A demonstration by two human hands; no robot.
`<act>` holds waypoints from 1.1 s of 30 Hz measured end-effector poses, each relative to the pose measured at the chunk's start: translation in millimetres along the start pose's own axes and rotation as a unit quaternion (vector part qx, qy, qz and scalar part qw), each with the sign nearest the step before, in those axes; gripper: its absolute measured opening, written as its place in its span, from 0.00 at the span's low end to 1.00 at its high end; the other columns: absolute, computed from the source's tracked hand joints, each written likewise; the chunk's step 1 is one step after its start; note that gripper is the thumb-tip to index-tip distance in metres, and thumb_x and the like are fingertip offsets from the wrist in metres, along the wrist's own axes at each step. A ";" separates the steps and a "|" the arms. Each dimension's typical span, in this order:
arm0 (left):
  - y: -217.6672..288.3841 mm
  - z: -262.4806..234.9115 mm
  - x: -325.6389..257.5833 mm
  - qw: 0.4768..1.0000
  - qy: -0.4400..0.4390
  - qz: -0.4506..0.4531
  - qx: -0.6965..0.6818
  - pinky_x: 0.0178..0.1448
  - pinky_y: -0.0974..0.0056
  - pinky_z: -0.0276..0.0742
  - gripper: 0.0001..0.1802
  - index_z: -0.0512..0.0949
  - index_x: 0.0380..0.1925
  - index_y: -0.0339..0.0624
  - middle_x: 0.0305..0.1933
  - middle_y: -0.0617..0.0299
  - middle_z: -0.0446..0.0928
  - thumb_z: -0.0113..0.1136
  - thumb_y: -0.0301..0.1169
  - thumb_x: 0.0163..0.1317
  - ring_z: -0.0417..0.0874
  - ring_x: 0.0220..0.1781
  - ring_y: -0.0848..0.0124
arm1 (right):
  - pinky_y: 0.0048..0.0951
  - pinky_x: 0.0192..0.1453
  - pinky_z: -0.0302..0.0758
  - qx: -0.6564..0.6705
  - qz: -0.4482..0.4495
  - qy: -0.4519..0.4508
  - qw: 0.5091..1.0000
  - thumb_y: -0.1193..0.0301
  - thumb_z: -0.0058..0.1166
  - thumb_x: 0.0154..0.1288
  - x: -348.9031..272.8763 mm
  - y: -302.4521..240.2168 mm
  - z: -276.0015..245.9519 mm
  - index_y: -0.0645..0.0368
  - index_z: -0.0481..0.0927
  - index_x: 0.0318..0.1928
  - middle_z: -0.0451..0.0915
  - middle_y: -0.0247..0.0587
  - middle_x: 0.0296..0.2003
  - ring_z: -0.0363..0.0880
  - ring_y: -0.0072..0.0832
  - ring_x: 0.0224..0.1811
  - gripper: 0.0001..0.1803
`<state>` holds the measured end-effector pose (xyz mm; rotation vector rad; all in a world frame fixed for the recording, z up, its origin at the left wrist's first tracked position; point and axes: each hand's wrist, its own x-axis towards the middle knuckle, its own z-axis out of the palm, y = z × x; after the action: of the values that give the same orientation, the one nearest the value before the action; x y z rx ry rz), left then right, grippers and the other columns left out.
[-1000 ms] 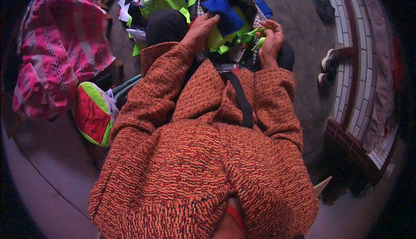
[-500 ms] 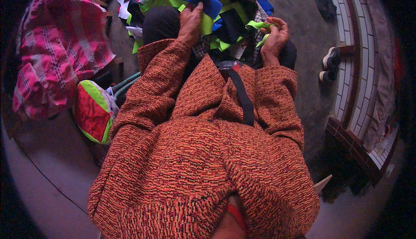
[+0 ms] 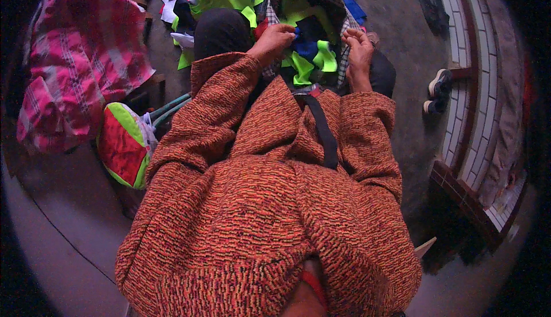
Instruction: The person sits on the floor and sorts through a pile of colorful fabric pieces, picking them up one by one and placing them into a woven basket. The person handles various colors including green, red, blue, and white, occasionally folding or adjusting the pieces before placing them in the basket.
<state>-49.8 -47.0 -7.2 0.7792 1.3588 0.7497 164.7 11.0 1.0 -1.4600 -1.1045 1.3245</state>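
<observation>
Between my knees a checkered cloth bag [image 3: 274,0] gapes, holding green, black and blue fabric scraps. My left hand [image 3: 274,42] reaches over the bag's left side, fingertips pinched on a small bit of blue cloth scrap [image 3: 297,32]. A bright green cloth strip [image 3: 325,57] lies curled on the scraps inside. At the right rim is my right hand [image 3: 359,54], its fingers bent and drawn together; what they grip, if anything, is hidden.
More green, white, black and blue scraps [image 3: 227,0] lie heaped beyond my left knee. A pink checked cloth [image 3: 80,58] hangs at left, above a red-and-green bag [image 3: 123,145]. Dark shoes [image 3: 441,82] stand by the tiled step [image 3: 453,24] at right.
My left hand has come right and down to the bag from its left edge, and the large blue piece is no longer held up. The green strip has left my right hand.
</observation>
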 end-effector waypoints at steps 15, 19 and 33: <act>6.7 9.9 -6.5 0.990 0.062 0.125 -0.021 0.37 0.71 0.72 0.13 0.75 0.40 0.36 0.33 0.63 0.75 0.55 0.30 0.56 0.75 0.32 0.77 | 0.21 0.32 0.72 0.023 0.088 -0.083 0.992 0.76 0.49 0.58 -4.6 -8.5 8.2 0.60 0.72 0.41 0.79 0.39 0.33 0.77 0.22 0.31 0.09; 56.5 0.9 -37.6 0.970 0.082 0.194 -0.121 0.40 0.71 0.72 0.11 0.74 0.40 0.36 0.35 0.63 0.77 0.53 0.28 0.58 0.77 0.35 0.76 | 0.17 0.29 0.69 0.028 0.099 -0.108 0.989 0.75 0.49 0.59 -5.7 -5.7 11.1 0.58 0.72 0.40 0.78 0.38 0.31 0.76 0.20 0.28 0.08; 24.0 -212.7 41.0 0.809 0.359 0.125 0.448 0.60 0.53 0.61 0.32 0.69 0.49 0.51 0.59 0.55 0.61 0.67 0.33 0.38 0.59 0.63 0.56 | 0.20 0.33 0.72 0.001 0.122 -0.170 0.978 0.75 0.48 0.60 -11.7 -8.4 27.4 0.61 0.72 0.40 0.78 0.39 0.32 0.76 0.21 0.30 0.08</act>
<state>-259.5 10.8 -20.5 1.5337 2.4039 0.5960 136.3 2.6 9.9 -1.4358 -1.1629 1.7990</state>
